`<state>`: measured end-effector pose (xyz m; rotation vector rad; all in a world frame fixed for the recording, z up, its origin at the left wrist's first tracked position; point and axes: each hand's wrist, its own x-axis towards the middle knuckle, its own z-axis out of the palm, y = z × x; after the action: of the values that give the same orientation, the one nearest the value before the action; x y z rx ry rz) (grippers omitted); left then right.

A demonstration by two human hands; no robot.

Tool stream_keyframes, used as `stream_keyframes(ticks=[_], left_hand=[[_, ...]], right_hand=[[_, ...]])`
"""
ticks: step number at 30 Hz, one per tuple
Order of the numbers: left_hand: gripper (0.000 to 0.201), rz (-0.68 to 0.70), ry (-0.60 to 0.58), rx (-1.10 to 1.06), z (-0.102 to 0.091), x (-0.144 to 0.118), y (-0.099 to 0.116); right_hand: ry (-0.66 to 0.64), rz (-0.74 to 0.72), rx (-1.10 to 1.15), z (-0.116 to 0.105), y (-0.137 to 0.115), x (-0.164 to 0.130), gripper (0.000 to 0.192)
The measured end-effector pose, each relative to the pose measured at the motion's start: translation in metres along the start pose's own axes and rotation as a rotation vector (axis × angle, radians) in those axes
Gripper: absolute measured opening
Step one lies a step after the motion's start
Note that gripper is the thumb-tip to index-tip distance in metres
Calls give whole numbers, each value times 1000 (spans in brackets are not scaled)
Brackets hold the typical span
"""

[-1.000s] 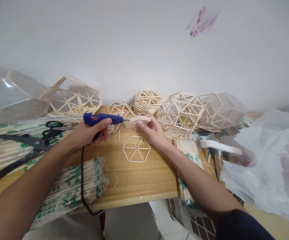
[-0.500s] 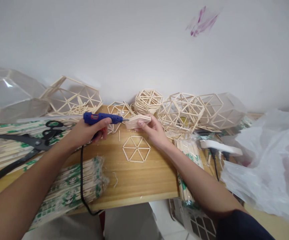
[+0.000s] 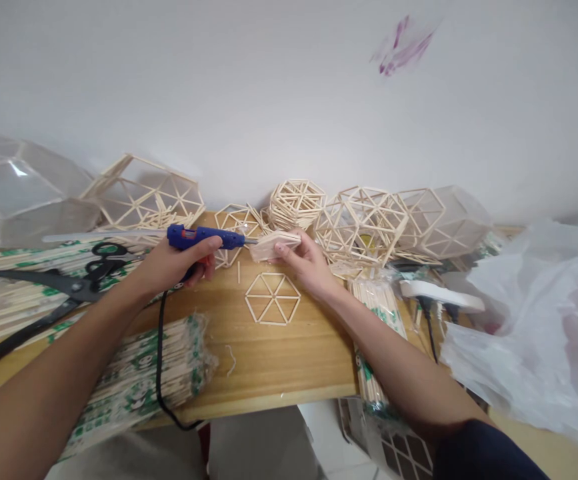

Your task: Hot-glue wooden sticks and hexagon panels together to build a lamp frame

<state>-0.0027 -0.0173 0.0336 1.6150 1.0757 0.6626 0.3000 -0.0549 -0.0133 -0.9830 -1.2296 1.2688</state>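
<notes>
Over the last second almost nothing has shifted. The left hand (image 3: 176,265) stays wrapped around the blue glue gun (image 3: 203,236), nozzle touching the stick piece (image 3: 273,244) pinched by the right hand (image 3: 306,261), at 12 o'clock of the flat stick hexagon (image 3: 273,299) on the counter (image 3: 269,353).

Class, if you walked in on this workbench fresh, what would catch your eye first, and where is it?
At centre, the left hand grips a blue glue gun, its nozzle against a small stick piece pinched by the right hand. A flat stick hexagon lies just below on the wooden table. Stick-frame polyhedra line the wall behind.
</notes>
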Motion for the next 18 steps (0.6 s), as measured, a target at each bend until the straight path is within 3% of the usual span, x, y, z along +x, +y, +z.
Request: stream_keyframes(ticks=[18], left_hand=[[67, 7, 9, -29, 7, -3, 2]], right_hand=[[-59, -21, -131, 5, -2, -3, 69]])
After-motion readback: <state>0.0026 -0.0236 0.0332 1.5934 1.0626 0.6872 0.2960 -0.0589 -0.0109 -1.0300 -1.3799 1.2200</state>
